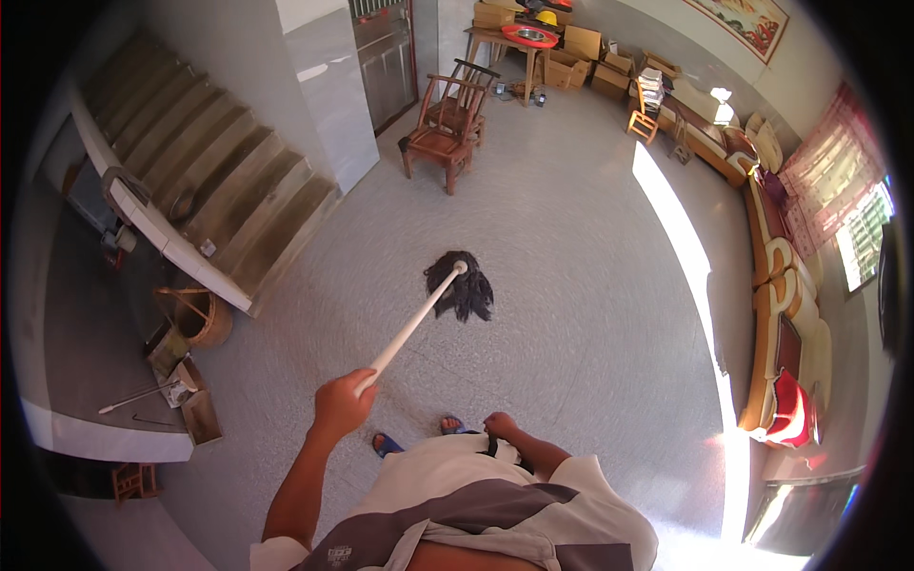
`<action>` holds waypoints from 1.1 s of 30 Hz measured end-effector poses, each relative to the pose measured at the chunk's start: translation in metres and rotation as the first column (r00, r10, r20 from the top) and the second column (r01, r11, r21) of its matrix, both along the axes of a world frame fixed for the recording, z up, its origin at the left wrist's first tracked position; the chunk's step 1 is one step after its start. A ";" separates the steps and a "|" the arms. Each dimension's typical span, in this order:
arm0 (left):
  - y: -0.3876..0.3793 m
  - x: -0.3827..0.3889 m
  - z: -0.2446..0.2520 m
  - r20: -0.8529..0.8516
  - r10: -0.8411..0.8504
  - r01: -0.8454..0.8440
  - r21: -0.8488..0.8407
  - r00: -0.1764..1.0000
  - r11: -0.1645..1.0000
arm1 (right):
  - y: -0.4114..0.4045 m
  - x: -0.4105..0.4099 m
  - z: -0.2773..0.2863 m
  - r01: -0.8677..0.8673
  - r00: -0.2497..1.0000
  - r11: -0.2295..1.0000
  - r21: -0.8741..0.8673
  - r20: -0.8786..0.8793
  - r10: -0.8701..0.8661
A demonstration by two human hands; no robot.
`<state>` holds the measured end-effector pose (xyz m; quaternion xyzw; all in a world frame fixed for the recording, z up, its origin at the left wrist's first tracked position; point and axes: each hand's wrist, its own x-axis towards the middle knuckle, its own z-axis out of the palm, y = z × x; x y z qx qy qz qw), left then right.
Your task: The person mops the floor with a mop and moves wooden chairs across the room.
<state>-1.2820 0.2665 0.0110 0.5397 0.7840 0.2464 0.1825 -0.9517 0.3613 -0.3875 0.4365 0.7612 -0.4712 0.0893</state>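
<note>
My left hand (345, 405) is closed around the pale handle of a string mop (410, 330). The handle slants away from me to a dark, stringy mop head (464, 289), which lies spread on the grey speckled floor (557, 285). My right hand (501, 426) is low at my waist, to the right of the blue slippers on my feet, beside a dark strap at my shirt's hem. Its fingers look curled; whether anything is inside them cannot be told.
Wooden chairs (439, 143) stand ahead. Concrete stairs (235, 207), a woven basket (207, 319) and cardboard boxes (202, 417) are at left. A long sofa (762, 342) lines the right side. A table (493, 36) and more boxes are at the far wall.
</note>
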 end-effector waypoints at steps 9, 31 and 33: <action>0.128 -0.006 -0.162 0.120 -0.038 0.062 -0.201 0.992 0.978 | -0.039 0.028 0.005 0.158 0.983 0.975 -0.155 0.119 -0.140; -0.303 -0.066 0.058 0.270 0.838 -0.800 -0.266 0.475 0.538 | 0.019 -0.119 0.025 -0.748 0.662 0.615 0.248 0.230 0.713; -0.313 -0.058 0.062 0.196 0.881 -0.872 -0.160 0.431 0.462 | 0.018 -0.128 0.034 -0.698 0.706 0.682 0.216 0.052 0.706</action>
